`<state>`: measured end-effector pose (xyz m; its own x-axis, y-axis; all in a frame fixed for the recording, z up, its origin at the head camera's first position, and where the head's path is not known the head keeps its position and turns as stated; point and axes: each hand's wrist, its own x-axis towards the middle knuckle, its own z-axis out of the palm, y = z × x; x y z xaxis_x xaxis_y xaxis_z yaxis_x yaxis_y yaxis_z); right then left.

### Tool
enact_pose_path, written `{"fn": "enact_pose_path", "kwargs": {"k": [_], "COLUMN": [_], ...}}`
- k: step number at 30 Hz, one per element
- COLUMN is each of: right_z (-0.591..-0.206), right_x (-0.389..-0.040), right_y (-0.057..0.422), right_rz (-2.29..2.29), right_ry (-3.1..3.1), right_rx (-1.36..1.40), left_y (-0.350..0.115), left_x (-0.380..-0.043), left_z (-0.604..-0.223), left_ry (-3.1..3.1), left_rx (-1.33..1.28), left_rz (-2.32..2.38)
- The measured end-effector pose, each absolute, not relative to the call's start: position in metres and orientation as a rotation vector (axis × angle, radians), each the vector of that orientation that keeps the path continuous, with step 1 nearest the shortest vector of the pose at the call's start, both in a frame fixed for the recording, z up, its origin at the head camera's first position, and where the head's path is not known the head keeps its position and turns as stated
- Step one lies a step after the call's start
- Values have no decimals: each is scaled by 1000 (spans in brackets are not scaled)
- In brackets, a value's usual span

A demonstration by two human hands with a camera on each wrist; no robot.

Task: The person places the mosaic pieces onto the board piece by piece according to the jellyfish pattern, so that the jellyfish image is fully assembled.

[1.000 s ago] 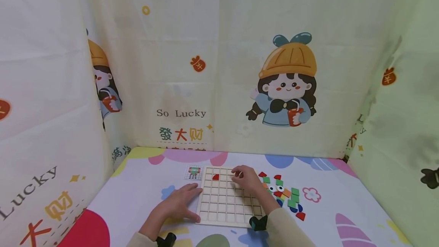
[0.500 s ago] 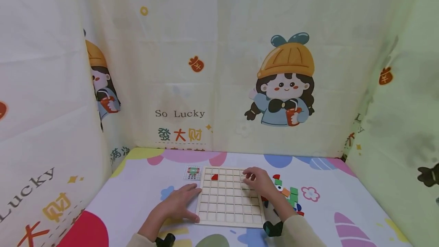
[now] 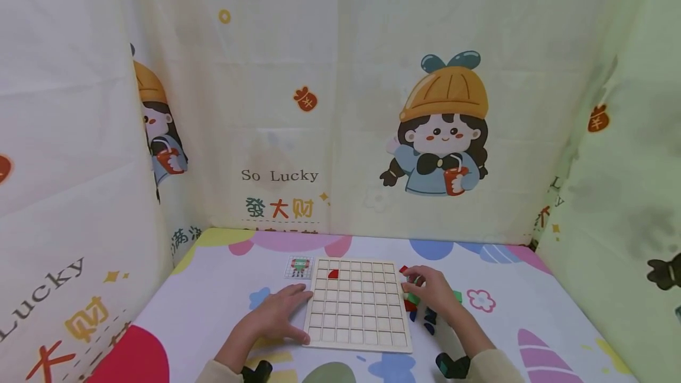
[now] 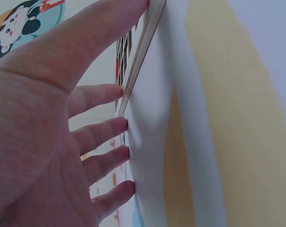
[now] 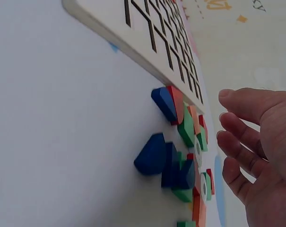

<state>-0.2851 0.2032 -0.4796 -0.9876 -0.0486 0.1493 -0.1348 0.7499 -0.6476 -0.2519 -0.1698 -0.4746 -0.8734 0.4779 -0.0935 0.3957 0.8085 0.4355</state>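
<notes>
A pale wooden grid board [image 3: 357, 307] lies flat on the table, with one red curved-edge piece [image 3: 333, 274] in a cell of its upper left part. My left hand [image 3: 279, 314] rests at the board's left side, fingers spread, thumb and fingertips touching its edge. Just past the right edge, my right hand [image 3: 432, 289] hovers above a heap of loose coloured pieces. In the right wrist view its fingers are loosely bent and hold nothing. Blue pieces [image 5: 151, 155], a green piece [image 5: 186, 126] and others lie below it; the hand hides part of the heap in the head view.
A small card [image 3: 299, 267] with a robot-like figure on a grid lies at the board's upper left. Patterned cloth walls [image 3: 351, 135] stand behind and at both sides. The tabletop [image 3: 213, 288] carries printed coloured shapes.
My right hand has moved right, from above the board's upper right part to over the loose pieces. My left hand and the red piece on the board stay where they were.
</notes>
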Motion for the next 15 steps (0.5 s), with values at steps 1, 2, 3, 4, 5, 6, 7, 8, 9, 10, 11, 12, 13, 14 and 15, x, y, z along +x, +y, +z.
{"fn": "enact_pose_path", "kwargs": {"k": [1, 2, 3, 4, 5, 6, 7, 8, 9, 10, 11, 12, 13, 14, 15], "right_z": [-479, -480, -480, -480, -480, -481, -481, -482, -482, -483, -483, -484, -484, -484, -484], "right_x": [-284, -282, -281, -279, -278, -277, -276, -275, -274, -274, -273, -273, -272, -272, -272], "right_y": [205, 207, 209, 210, 212, 213, 214, 215, 216, 216, 217, 217, 217, 218, 218], "right_rz": [1054, 1049, 1045, 1041, 1044, 1034, 1030, 1025, 1027, 1027, 1030, 1024, 1032, 1035, 1039], "right_ry": [-2829, -2835, -2842, -2849, -2855, -2861, -2871, -2880, -2889, -2897, -2906, -2917, -2927, -2931, -2934], "right_rx": [141, 136, 131, 125, 118, 126, 124, 124, 120, 119, 115, 113, 103, 103, 103], "left_y": [-170, -170, -170, -170, -170, -171, -171, -171, -171, -171, -171, -170, -170, -170, -170], "left_x": [-252, -252, -252, -252, -252, -252, -251, -251, -251, -251, -250, -250, -250, -251, -251], "left_z": [-475, -474, -474, -474, -474, -474, -475, -475, -475, -475, -476, -476, -476, -476, -476], "left_ry": [2796, 2795, 2795, 2794, 2795, 2795, 2796, 2797, 2796, 2795, 2795, 2795, 2795, 2795, 2798], "left_rx": [683, 682, 681, 677, 676, 675, 673, 672, 670, 671, 673, 675, 676, 675, 677], "left_rz": [610, 612, 613, 617, 614, 611, 610, 611, 615, 617, 618, 622, 624, 626, 625]}}
